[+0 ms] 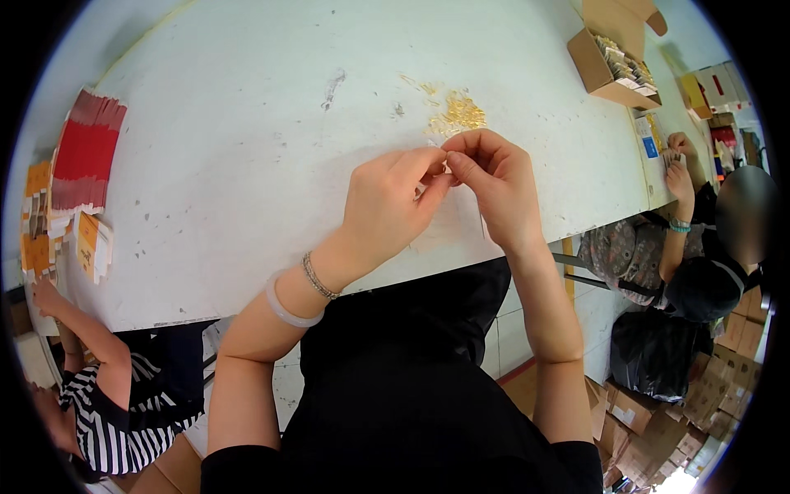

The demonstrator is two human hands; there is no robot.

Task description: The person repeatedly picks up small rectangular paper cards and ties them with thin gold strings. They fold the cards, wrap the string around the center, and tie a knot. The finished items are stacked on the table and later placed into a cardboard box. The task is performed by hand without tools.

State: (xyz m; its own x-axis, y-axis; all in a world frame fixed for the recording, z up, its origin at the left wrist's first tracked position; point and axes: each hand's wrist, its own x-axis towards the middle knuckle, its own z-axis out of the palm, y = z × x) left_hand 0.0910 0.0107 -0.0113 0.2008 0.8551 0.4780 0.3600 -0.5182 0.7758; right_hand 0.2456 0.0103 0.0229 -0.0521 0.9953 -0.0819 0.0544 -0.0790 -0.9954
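While loose gold-coloured pieces (461, 114) lie heaped on the white table (247, 165) just beyond, the left hand (391, 193) and right hand (498, 181) meet, fingertips pinched; I cannot tell on what. Work seems unfinished, many pieces untouched.

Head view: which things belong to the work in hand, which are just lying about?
Likely in use:
left hand, right hand, pinched together; anything held is unclear
gold pieces beyond them

Likely lying about:
red stack
open cardboard box
black bag
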